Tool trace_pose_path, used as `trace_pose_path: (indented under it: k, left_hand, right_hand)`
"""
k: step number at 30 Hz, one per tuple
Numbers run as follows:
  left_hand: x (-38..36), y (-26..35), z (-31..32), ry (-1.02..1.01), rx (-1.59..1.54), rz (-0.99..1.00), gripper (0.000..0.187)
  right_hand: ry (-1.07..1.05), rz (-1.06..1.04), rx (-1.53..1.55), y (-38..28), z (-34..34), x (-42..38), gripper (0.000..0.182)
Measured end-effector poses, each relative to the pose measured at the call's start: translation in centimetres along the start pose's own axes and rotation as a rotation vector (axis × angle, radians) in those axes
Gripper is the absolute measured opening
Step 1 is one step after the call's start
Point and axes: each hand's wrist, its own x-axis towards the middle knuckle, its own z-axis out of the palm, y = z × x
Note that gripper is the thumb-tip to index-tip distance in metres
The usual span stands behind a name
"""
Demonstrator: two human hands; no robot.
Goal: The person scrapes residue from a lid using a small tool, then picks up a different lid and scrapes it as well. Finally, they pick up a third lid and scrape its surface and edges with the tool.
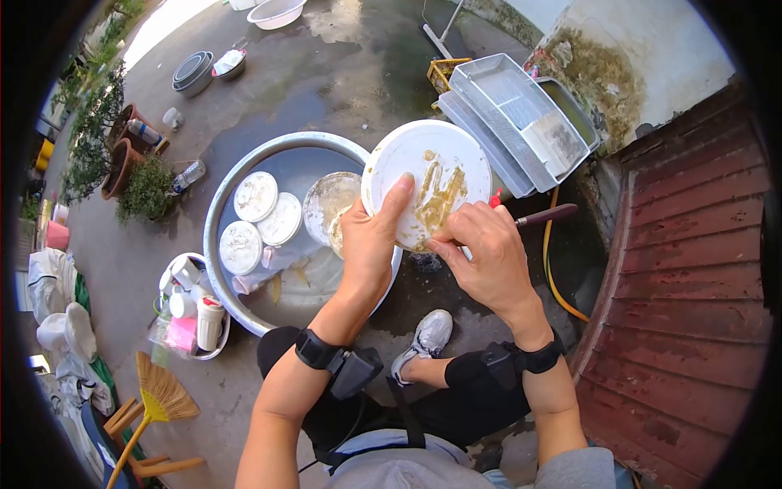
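Note:
A round white lid [399,155] with brown-yellow residue is held up over the right rim of a large metal basin [218,244]. My left hand [373,236] grips its left edge, thumb on the face. At the lower right edge, my right hand [487,248] has its fingers pinched together against the lid; whether they hold anything small is hidden. Several round lids lie in the basin's water, among them a white lid [256,196] and a larger stained lid [330,204]. A clear plastic bottle [281,258] lies near them.
Left of the basin sits a bowl of cups [213,353]. Plastic trays [521,122] lean at the upper right, near a knife-like handle [554,214] and a yellow hose [554,285]. A broom [163,391] and potted plants [147,187] are at left; a red corrugated panel [684,310] stands right.

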Motion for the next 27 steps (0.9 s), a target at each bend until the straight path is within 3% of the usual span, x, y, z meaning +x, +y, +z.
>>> trace_pose_path:
  k: [6,10,27]
  left_hand:
    - [0.3,0.0,-0.2,0.004,-0.010,-0.014,0.039]
    - [-0.2,0.2,0.1,-0.007,-0.032,-0.019,0.037]
    - [0.2,0.6,-0.4,0.014,-0.056,-0.002,0.035]
  right_hand:
    - [0.039,0.095,-0.073,1.5,-1.8,-0.2,0.016]
    - [0.012,-0.007,-0.016,0.3,-0.4,-0.2,0.017]
    - [0.024,0.022,-0.049,1.3,-1.4,-0.2,0.018]
